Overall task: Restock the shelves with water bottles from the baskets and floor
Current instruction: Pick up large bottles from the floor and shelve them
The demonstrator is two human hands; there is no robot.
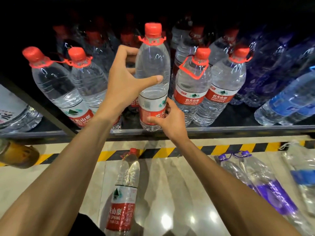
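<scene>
A large red-capped water bottle (153,65) with a red and white label stands upright at the front edge of the dark shelf (221,129). My left hand (126,82) wraps its clear upper body, thumb across the front. My right hand (168,120) grips its labelled lower part from the right. Several more red-capped bottles stand on both sides of it, among them one to the left (56,86) and one to the right (192,86). Another red-capped bottle (124,189) lies on the floor below, between my forearms.
Purple and blue bottles (281,79) fill the shelf's right end. Purple-capped bottles (265,184) and a clear blue-labelled one (301,176) lie on the floor at right. Yellow-black hazard tape (221,149) runs along the shelf base. An amber bottle (18,154) lies at far left.
</scene>
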